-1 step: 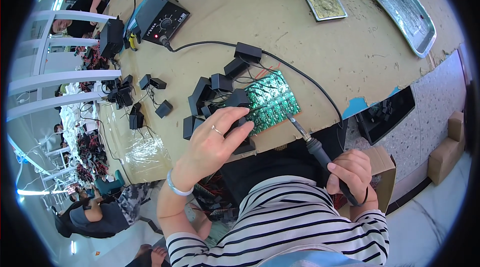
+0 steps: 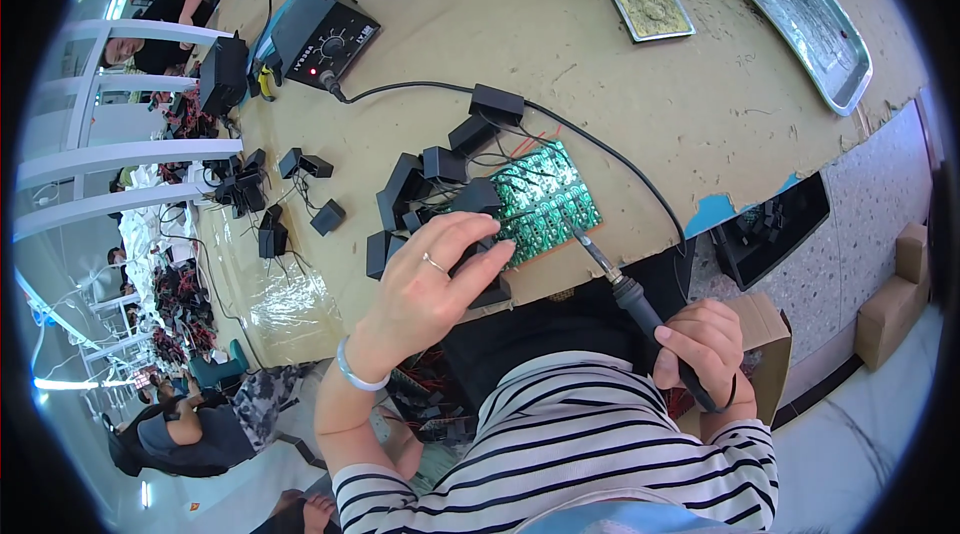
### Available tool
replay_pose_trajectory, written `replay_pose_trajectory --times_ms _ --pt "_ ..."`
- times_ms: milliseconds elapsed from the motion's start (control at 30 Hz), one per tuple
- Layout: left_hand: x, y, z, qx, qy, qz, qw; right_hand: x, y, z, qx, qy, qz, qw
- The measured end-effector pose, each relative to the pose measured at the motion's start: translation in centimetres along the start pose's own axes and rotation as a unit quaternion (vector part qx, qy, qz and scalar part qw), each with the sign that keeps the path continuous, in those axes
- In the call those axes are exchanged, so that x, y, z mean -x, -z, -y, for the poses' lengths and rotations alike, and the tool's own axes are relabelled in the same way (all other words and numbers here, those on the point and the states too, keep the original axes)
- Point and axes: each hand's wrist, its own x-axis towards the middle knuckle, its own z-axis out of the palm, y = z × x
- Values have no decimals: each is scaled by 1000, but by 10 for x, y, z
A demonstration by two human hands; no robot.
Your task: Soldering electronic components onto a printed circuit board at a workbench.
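A green circuit board [image 2: 560, 189], densely covered in small parts, lies near the table's front edge. My left hand [image 2: 425, 274] curves over black plastic boxes at its left side, the fingertips pinched on a thin black wire [image 2: 520, 218] that runs onto the board. Wrapped in my right hand [image 2: 700, 344] is the handle of a soldering iron [image 2: 640, 304]. Its tip meets or hovers just over the board's lower right part; contact is too small to tell. Several black boxes [image 2: 443, 165] with black wires crowd the board's left edge. Red wires poke out under its top.
A soldering station [image 2: 325, 39] with a lit red light stands at the back left, its cable crossing the table. An iron stand with a yellow sponge [image 2: 652, 11] and a metal tray [image 2: 790, 14] are at the back right. More black boxes [image 2: 327, 218] lie left; people sit beyond.
My left thumb has shifted very slightly to the right over the board's edge. The soldering iron and my right hand stay almost where they were.
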Motion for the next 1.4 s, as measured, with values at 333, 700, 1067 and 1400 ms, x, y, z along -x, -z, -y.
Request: replay_pose_trajectory --times_ms 333,700,1067,1400 --pt "-15 -30 -5 -48 -16 -40 998 5 -2 3 -17 -13 12 1000" --pt "-20 -34 -10 -102 -18 18 994 5 -11 -1 -23 -11 18 1000" --pt "-23 -34 -11 -122 -21 39 992 0 -8 1 53 86 76 992" --pt "-25 -34 -12 -110 -12 45 993 0 1 7 70 109 57 990"
